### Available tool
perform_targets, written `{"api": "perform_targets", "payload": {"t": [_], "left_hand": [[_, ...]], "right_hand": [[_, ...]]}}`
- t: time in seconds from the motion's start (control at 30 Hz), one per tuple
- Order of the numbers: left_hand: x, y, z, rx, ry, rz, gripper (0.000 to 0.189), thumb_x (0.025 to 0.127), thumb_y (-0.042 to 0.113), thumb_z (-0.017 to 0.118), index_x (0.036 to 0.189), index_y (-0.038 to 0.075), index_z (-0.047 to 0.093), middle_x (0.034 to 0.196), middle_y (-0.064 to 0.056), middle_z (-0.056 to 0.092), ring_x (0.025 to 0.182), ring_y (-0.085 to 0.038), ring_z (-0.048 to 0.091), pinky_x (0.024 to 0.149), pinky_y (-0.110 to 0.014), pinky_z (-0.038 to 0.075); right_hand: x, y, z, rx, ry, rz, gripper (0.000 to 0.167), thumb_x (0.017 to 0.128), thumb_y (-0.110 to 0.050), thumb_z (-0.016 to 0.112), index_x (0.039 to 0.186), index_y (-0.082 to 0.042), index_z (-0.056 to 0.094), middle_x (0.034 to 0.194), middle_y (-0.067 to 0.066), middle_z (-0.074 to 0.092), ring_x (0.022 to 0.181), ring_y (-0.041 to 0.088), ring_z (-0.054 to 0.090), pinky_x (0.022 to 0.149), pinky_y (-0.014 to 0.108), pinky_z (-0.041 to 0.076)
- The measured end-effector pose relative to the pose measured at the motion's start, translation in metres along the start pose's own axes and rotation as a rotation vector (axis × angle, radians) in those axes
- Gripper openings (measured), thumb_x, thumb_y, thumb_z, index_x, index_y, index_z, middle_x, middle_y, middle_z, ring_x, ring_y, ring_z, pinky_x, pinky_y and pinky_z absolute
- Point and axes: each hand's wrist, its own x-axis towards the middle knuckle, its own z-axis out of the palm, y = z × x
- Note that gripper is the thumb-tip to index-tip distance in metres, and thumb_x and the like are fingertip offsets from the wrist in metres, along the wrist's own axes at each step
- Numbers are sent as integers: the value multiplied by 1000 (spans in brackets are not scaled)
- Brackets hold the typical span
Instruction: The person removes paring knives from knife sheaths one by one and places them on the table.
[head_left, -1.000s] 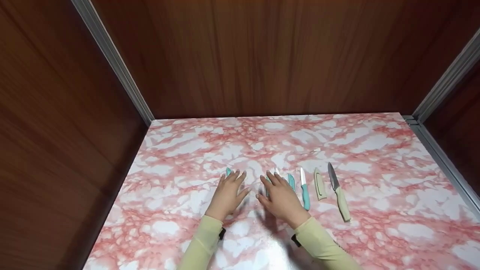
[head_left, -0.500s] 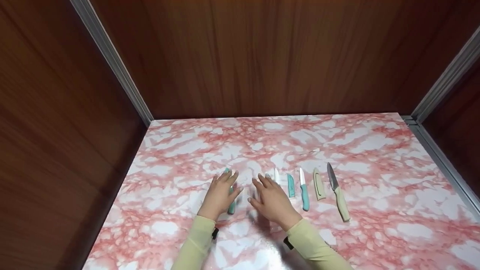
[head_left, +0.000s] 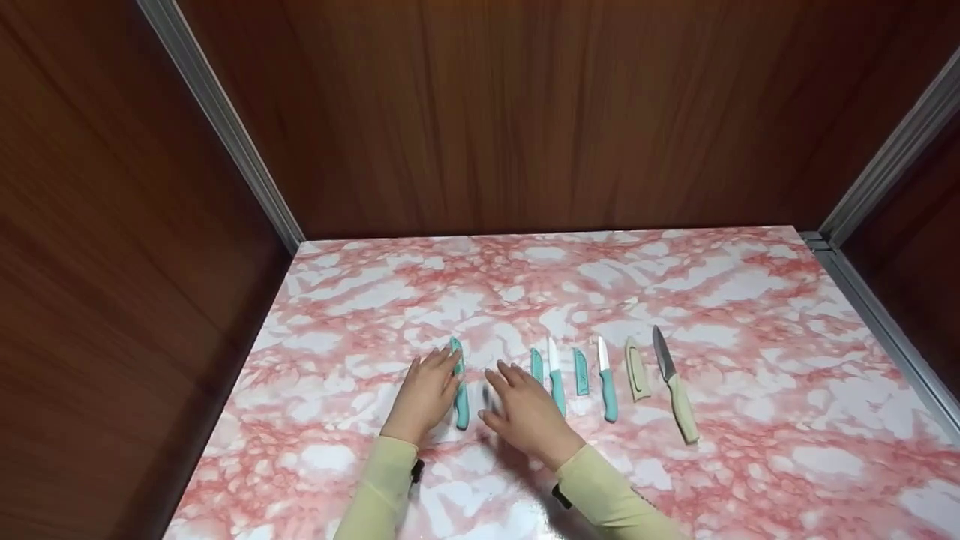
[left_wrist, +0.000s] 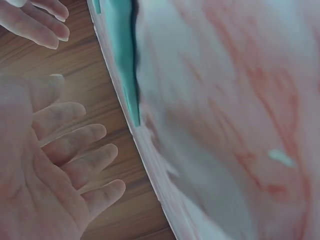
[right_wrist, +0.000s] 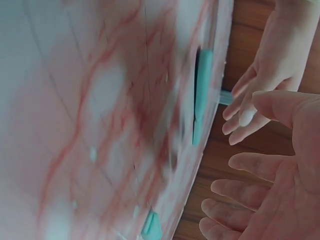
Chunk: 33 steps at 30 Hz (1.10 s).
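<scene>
My left hand (head_left: 424, 397) is held over the marbled table with fingers extended, its fingertips overlapping a teal knife (head_left: 461, 409) in the head view. A teal sheath seems to cover that knife's blade. Just right of it, my right hand (head_left: 531, 418) is spread, palm down, holding nothing. In the left wrist view, the teal knife (left_wrist: 124, 55) lies beyond the left fingers. The right wrist view shows its handle (right_wrist: 202, 82) near both hands. Beside the right hand lie a small teal sheath (head_left: 535, 363) and a white-bladed paring knife (head_left: 557, 390), whose handle end is partly hidden.
Farther right, in a row, lie a second teal sheath (head_left: 581, 372), another white-bladed teal knife (head_left: 609, 397), a pale green sheath (head_left: 637, 371) and a larger knife (head_left: 681, 409) with a dark blade. Wood-look panels (head_left: 510, 112) enclose the table (head_left: 480, 277) at the back and sides.
Both hands have moved left and slightly toward the body, fingers still extended. The left teal knife and the small sheath and knife beside the right hand have come into fuller view.
</scene>
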Motion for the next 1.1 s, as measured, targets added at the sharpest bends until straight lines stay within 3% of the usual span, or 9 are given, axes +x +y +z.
{"api": "perform_targets", "payload": {"t": [0.33, 0.73, 1.1], "left_hand": [[-2, -8, 4, 15, 18, 12, 40, 96, 13, 55, 135, 5, 54, 139, -18, 48, 129, -37, 43, 107, -56, 27], [5, -7, 6, -3, -21, -14, 40, 97, 13, 55, 136, 6, 54, 141, -17, 46, 130, -36, 41, 106, -50, 34], [11, -8, 10, -8, -56, -9, 39, 95, 4, 53, 134, 3, 55, 141, -18, 46, 131, -34, 40, 110, -49, 28]], "right_hand": [[0, -11, 19, 9, -1, -31, 63, 87, -37, 67, 136, 0, 51, 139, 23, 46, 127, 37, 44, 105, 46, 36], [4, -20, 31, -19, -40, -92, 63, 87, -36, 66, 137, 0, 50, 140, 22, 44, 127, 36, 44, 106, 43, 36], [7, -28, 35, 10, -67, -96, 59, 88, -30, 66, 136, 0, 51, 142, 20, 44, 129, 33, 42, 107, 41, 35]]}}
